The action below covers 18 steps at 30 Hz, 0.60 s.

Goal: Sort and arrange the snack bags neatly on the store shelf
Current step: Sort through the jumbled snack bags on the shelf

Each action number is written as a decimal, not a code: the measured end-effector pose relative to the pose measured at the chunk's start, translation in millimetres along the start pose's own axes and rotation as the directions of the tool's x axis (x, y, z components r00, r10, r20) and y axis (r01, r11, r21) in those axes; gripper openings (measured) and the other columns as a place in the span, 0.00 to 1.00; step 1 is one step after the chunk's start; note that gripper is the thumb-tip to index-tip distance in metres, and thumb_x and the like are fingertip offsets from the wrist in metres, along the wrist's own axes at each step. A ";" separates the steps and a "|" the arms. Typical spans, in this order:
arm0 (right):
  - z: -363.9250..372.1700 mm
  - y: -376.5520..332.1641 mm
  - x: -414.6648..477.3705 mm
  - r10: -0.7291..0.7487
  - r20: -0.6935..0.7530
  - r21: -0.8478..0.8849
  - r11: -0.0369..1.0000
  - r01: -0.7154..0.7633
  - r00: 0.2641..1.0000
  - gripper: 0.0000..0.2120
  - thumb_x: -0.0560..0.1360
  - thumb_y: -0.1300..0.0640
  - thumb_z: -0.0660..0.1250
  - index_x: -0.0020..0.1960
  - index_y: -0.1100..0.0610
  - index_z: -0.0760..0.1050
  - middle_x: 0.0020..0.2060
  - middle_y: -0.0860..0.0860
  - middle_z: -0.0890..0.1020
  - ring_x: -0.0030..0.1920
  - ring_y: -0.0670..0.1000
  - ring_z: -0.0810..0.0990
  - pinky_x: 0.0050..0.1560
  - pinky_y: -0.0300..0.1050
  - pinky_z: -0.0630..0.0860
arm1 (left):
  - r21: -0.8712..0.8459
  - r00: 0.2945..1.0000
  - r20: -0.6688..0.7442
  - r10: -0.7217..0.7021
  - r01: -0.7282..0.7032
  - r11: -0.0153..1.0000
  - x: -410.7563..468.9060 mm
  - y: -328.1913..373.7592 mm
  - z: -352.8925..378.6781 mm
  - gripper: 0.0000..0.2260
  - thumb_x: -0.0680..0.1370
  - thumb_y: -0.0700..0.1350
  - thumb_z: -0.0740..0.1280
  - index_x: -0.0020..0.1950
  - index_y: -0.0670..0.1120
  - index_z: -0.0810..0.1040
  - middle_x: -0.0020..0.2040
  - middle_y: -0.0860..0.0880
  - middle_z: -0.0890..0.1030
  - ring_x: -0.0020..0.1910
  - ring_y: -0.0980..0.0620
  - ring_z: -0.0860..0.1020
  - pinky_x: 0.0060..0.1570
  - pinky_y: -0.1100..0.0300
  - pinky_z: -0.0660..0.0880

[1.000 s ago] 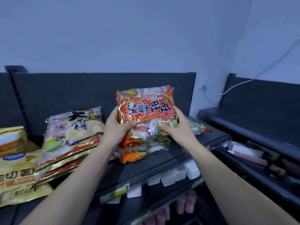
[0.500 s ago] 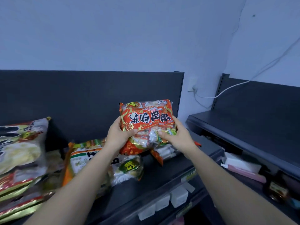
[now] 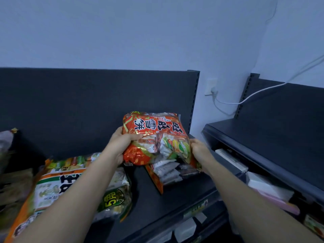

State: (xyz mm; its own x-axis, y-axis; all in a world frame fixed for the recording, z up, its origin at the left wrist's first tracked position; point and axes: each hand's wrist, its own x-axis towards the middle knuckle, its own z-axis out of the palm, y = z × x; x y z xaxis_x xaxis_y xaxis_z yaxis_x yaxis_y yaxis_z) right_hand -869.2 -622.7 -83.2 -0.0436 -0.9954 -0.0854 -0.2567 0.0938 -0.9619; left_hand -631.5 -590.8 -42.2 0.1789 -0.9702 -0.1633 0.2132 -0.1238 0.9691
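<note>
A red and white snack bag (image 3: 154, 135) is held between both hands, tilted back, low over the dark shelf (image 3: 168, 195) near its right end. My left hand (image 3: 119, 146) grips its left edge with the thumb on the front. At the bag's lower right edge, my right hand (image 3: 199, 151) grips it. Directly under it lies a similar orange-edged bag (image 3: 166, 174) flat on the shelf. A green and orange snack bag (image 3: 57, 186) lies to the left, partly behind my left forearm.
More bags (image 3: 7, 155) sit blurred at the far left. The shelf's dark back panel (image 3: 96, 106) rises behind. A second dark shelf unit (image 3: 273, 141) stands to the right with boxes on its lower level (image 3: 266, 188). A white cable (image 3: 254, 95) runs from a wall socket.
Both hands have carried the red bag to the right and down, onto the stack at the shelf's right end. The view has turned right, so the left bags have slid out of frame.
</note>
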 end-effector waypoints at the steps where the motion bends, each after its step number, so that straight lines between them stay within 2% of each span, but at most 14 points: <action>1: -3.8 3.0 0.5 -0.044 0.070 -0.123 0.991 0.052 0.997 0.09 0.77 0.60 0.61 0.51 0.51 0.79 0.48 0.53 0.84 0.48 0.53 0.82 0.51 0.51 0.80 | 0.004 1.000 -0.017 0.009 -0.009 1.000 -4.0 5.2 -2.4 0.25 0.70 0.36 0.74 0.64 0.47 0.71 0.54 0.43 0.81 0.48 0.42 0.82 0.45 0.46 0.80; 2: -5.5 6.4 0.5 -0.065 0.195 -0.258 0.959 0.115 0.979 0.14 0.74 0.62 0.65 0.57 0.50 0.76 0.51 0.50 0.82 0.49 0.50 0.81 0.49 0.47 0.79 | 0.019 0.999 -0.031 0.022 -0.022 1.000 -8.7 10.8 -4.8 0.25 0.70 0.36 0.74 0.64 0.48 0.71 0.54 0.44 0.81 0.47 0.42 0.82 0.41 0.48 0.80; 3: -8.5 12.7 4.2 -0.079 0.317 -0.376 0.904 0.201 0.945 0.23 0.70 0.60 0.69 0.63 0.48 0.73 0.55 0.49 0.80 0.53 0.49 0.79 0.52 0.46 0.78 | 0.031 0.998 -0.046 0.042 -0.040 0.999 -13.3 16.2 -7.1 0.24 0.70 0.37 0.74 0.63 0.48 0.72 0.53 0.44 0.82 0.46 0.43 0.83 0.38 0.50 0.80; 4: -9.9 13.5 5.3 -0.060 0.387 -0.519 0.811 0.271 0.920 0.33 0.64 0.54 0.73 0.67 0.47 0.68 0.60 0.48 0.76 0.59 0.50 0.76 0.58 0.49 0.76 | 0.038 0.996 -0.067 0.064 -0.061 0.997 -17.9 21.3 -9.2 0.24 0.70 0.37 0.74 0.63 0.49 0.72 0.53 0.44 0.82 0.45 0.43 0.83 0.37 0.52 0.80; 6: -8.9 15.3 10.7 0.003 0.435 -0.757 0.542 0.364 0.900 0.53 0.54 0.37 0.74 0.74 0.47 0.58 0.72 0.49 0.62 0.73 0.54 0.62 0.70 0.57 0.65 | 0.029 0.988 -0.117 0.102 -0.099 0.995 -25.8 28.1 -12.3 0.24 0.70 0.37 0.74 0.63 0.48 0.73 0.53 0.45 0.82 0.45 0.44 0.83 0.37 0.53 0.79; 7: -6.2 17.8 11.6 0.025 0.432 -0.825 0.415 0.384 0.902 0.59 0.52 0.32 0.74 0.77 0.46 0.53 0.76 0.48 0.54 0.76 0.55 0.54 0.72 0.60 0.59 | 0.007 0.983 -0.144 0.112 -0.112 0.994 -29.0 30.0 -13.6 0.24 0.70 0.38 0.74 0.64 0.48 0.73 0.53 0.45 0.82 0.46 0.44 0.83 0.37 0.53 0.79; 8: -3.2 19.6 7.8 0.015 0.426 -0.863 0.307 0.401 0.905 0.59 0.54 0.29 0.73 0.78 0.45 0.51 0.77 0.50 0.52 0.77 0.56 0.52 0.73 0.61 0.56 | -0.019 0.979 -0.169 0.115 -0.120 0.993 -33.2 31.3 -14.1 0.24 0.71 0.38 0.74 0.64 0.48 0.73 0.54 0.45 0.82 0.47 0.44 0.83 0.38 0.52 0.79; 9: -0.6 19.2 1.9 -0.075 0.420 -0.873 0.238 0.426 0.904 0.53 0.58 0.28 0.71 0.77 0.44 0.54 0.76 0.53 0.58 0.75 0.57 0.56 0.71 0.60 0.59 | -0.051 0.975 -0.190 0.116 -0.128 0.991 -36.7 31.2 -14.7 0.23 0.71 0.39 0.74 0.64 0.47 0.73 0.54 0.45 0.82 0.47 0.44 0.83 0.38 0.52 0.79; 11: 2.3 19.0 -3.5 -0.333 0.374 -0.880 0.167 0.445 0.865 0.34 0.70 0.31 0.63 0.70 0.48 0.68 0.63 0.56 0.74 0.66 0.58 0.71 0.59 0.51 0.68 | -0.104 0.968 -0.219 0.124 -0.149 0.983 -43.0 28.2 -15.6 0.23 0.71 0.39 0.74 0.64 0.47 0.73 0.54 0.45 0.82 0.47 0.44 0.83 0.38 0.52 0.80; 12: 1.3 17.7 -4.4 -0.438 0.331 -0.874 0.191 0.446 0.836 0.26 0.74 0.34 0.60 0.61 0.52 0.74 0.56 0.55 0.79 0.59 0.58 0.76 0.51 0.48 0.69 | -0.120 0.964 -0.230 0.131 -0.161 0.980 -46.0 25.8 -15.9 0.22 0.71 0.39 0.74 0.64 0.47 0.74 0.54 0.45 0.83 0.47 0.44 0.83 0.39 0.51 0.80; 13: -2.4 14.3 -6.4 -0.509 0.269 -0.850 0.274 0.451 0.818 0.20 0.76 0.38 0.60 0.52 0.54 0.75 0.50 0.55 0.81 0.54 0.59 0.78 0.44 0.47 0.68 | -0.136 0.960 -0.241 0.142 -0.178 0.974 -48.2 23.3 -16.2 0.22 0.71 0.39 0.74 0.63 0.47 0.74 0.54 0.45 0.83 0.47 0.44 0.84 0.40 0.51 0.80; 14: -7.9 9.9 -5.7 -0.547 0.188 -0.815 0.378 0.440 0.816 0.14 0.78 0.43 0.62 0.48 0.54 0.75 0.47 0.55 0.82 0.51 0.59 0.79 0.41 0.46 0.66 | -0.160 0.955 -0.252 0.155 -0.199 0.967 -50.2 21.3 -16.8 0.21 0.72 0.39 0.73 0.62 0.48 0.74 0.54 0.45 0.83 0.47 0.44 0.84 0.40 0.51 0.80; 16: -20.0 -2.4 -5.8 -0.566 0.016 -0.749 0.540 0.385 0.824 0.08 0.79 0.51 0.62 0.51 0.52 0.78 0.46 0.55 0.83 0.49 0.60 0.80 0.38 0.45 0.65 | -0.232 0.949 -0.265 0.169 -0.233 0.944 -53.0 18.5 -17.9 0.19 0.72 0.40 0.73 0.61 0.48 0.75 0.54 0.46 0.83 0.47 0.44 0.84 0.41 0.50 0.81; 18: -32.1 -11.6 -3.1 -0.527 -0.165 -0.646 0.696 0.312 0.834 0.11 0.80 0.52 0.60 0.55 0.55 0.79 0.45 0.56 0.82 0.48 0.61 0.80 0.39 0.45 0.67 | -0.321 0.949 -0.252 0.190 -0.267 0.909 -54.4 16.4 -18.5 0.17 0.73 0.40 0.71 0.61 0.49 0.75 0.55 0.46 0.83 0.49 0.44 0.84 0.41 0.49 0.81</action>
State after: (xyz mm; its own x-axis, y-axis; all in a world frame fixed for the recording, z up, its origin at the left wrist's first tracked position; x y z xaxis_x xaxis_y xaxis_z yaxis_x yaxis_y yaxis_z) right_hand -897.1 -620.1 -63.5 -0.0607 -0.8761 0.4783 -0.8165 -0.2320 -0.5287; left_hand -620.0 -536.2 -20.9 0.4525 -0.8916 -0.0177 0.4540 0.2132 0.8651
